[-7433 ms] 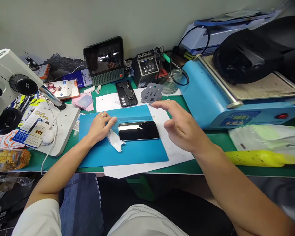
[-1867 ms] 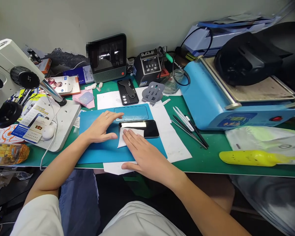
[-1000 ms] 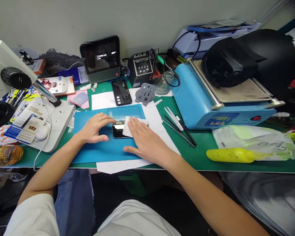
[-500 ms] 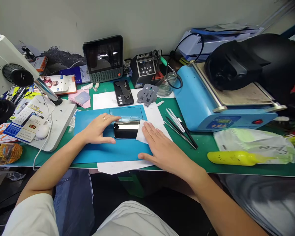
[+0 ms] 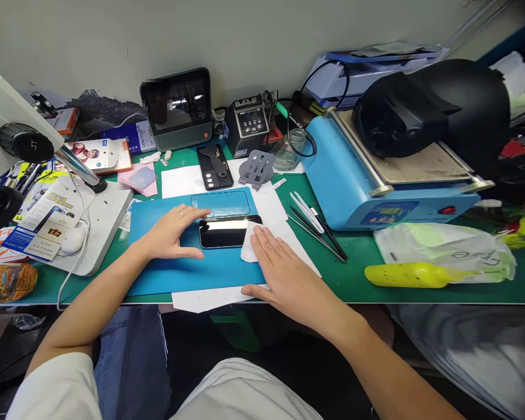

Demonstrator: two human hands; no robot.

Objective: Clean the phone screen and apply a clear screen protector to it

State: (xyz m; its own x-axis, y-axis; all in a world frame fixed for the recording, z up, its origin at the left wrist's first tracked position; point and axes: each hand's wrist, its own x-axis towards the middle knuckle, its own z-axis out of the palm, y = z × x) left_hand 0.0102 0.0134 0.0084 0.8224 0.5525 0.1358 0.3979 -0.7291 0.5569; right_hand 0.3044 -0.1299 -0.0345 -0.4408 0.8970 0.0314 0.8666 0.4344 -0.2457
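A phone (image 5: pixel 221 237) with a dark, glossy face lies sideways on a blue mat (image 5: pixel 166 277). Over its left end reaches my left hand (image 5: pixel 174 233), open, with fingertips at the phone's far left edge and the thumb apart. My right hand (image 5: pixel 284 265) lies flat, fingers stretched out on a folded white wipe (image 5: pixel 247 248), its thumb spread to the side. The wipe covers the phone's near right corner. Just beyond the phone, a clear sheet with a dark phone-shaped outline (image 5: pixel 221 202) rests on the mat.
Tweezers and pen-like tools (image 5: pixel 317 224) lie right of the mat, before a blue heating machine (image 5: pixel 332 175). A black phone back (image 5: pixel 214 166), grey bracket (image 5: pixel 256 167) and glass jar (image 5: pixel 289 150) stand behind. A microscope base (image 5: pixel 100 227) is left; a yellow bottle (image 5: pixel 405 275) lies right.
The wipe and my right hand have slid slightly toward me, uncovering the phone's far right corner. My left hand stays at the phone's left end. The whole view has shifted a little.
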